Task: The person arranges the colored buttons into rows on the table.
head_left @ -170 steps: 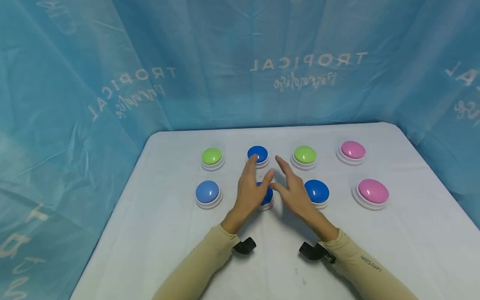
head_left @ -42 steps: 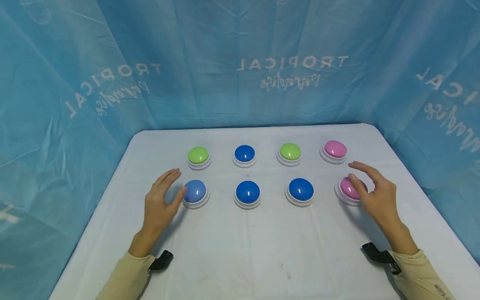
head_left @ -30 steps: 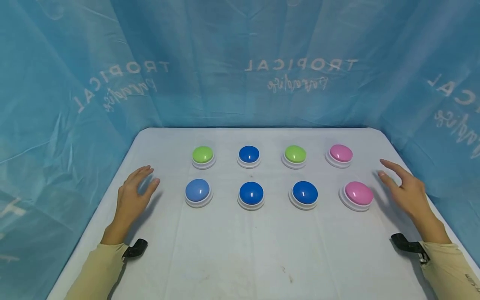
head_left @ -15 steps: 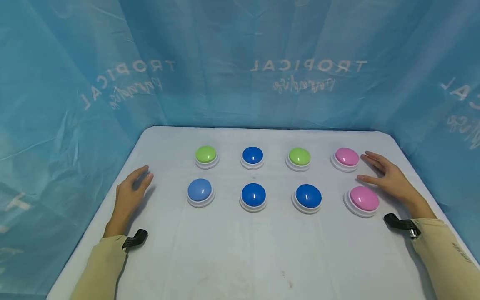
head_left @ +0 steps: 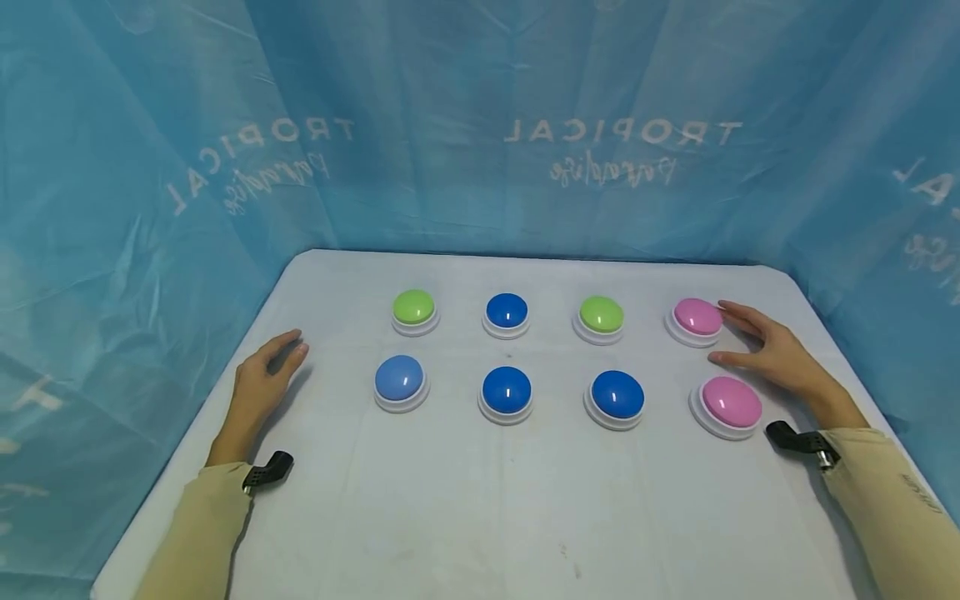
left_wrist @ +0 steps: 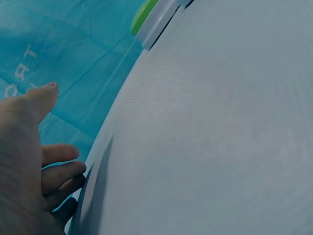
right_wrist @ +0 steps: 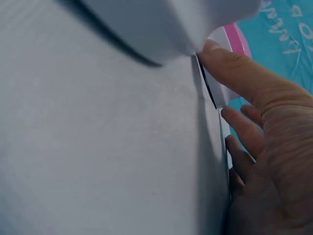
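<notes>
Domed push buttons with white round bases stand in two rows on the table. The back row has a green button [head_left: 413, 307], a dark blue one [head_left: 507, 310], a second green one [head_left: 602, 314] and a pink one [head_left: 698, 317]. In front are a light blue button [head_left: 399, 378], two dark blue ones [head_left: 506, 390] and another pink button [head_left: 732, 402]. My left hand [head_left: 262, 383] hovers left of the light blue button, fingers loosely bent around nothing. My right hand [head_left: 780, 358] has its fingertips at the back pink button's right edge; I cannot tell whether they touch.
A white cloth covers the table [head_left: 450, 500]. Blue curtains [head_left: 480, 192] with mirrored lettering rise along its back and both sides. Each wrist carries a black camera mount [head_left: 270, 471]. White cloth lies between my left hand and the buttons.
Both hands were together over the middle buttons, then parted to the sides. Within the last second, my right hand moved inward to the back pink button. The left stays nearly still at the left.
</notes>
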{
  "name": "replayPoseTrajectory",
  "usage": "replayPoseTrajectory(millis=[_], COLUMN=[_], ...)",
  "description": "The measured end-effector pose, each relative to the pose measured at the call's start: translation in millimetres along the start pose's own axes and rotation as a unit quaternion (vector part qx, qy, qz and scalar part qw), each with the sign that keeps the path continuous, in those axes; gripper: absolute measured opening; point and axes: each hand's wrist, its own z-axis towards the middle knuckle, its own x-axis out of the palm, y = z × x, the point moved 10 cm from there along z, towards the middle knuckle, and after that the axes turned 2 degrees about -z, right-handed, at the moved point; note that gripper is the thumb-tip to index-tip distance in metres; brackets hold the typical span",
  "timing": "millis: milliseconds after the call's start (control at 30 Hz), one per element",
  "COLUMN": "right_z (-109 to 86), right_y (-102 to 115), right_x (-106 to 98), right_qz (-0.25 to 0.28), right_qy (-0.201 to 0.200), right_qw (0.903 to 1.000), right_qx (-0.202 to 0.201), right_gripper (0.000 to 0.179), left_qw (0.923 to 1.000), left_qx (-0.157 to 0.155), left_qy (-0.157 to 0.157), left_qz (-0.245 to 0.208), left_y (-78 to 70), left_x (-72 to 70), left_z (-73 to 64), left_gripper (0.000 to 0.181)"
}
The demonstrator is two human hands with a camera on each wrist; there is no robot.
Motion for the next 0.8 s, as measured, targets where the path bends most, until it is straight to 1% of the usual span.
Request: replayPoseTrajectory(millis=[100, 200, 400, 500, 600, 800], right_z=[2.2, 9.5, 18.9, 21.9, 24.2, 21.6], right_y=[6, 13, 16, 17, 18, 18], right_x=[0, 3, 8, 11, 9, 6], right_qz=[0.004, 0.010, 0.019, 0.016, 0.016, 0.015], right_qy=[0.005, 0.017, 0.032, 0.039, 0.037, 0.033], right_qw=[0.9999, 0.9996, 0.9993, 0.9991, 0.9992, 0.9993], right_qx=[-0.010, -0.021, -0.007, -0.001, 0.003, 0.008], right_gripper=[0.100, 0.101, 0.106, 0.105, 0.105, 0.102], left_qw=[0.9999, 0.9999, 0.9999, 0.9998, 0.9998, 0.9999], left_qx=[-0.012, -0.016, -0.012, -0.018, -0.017, -0.009], left_qy=[0.006, 0.001, 0.008, 0.006, 0.006, 0.004], left_qz=[0.002, 0.002, 0.002, 0.001, -0.005, -0.011], left_y=[4.1, 6.9, 6.2, 6.8, 5.2, 1.7], left_x=[-1.7, -8.6, -15.7, -17.0, -15.5, -14.1], left_z=[-4.9, -8.9, -10.5, -12.4, -11.8, -10.1], left_gripper=[0.062, 0.061, 0.061, 0.061, 0.061, 0.060])
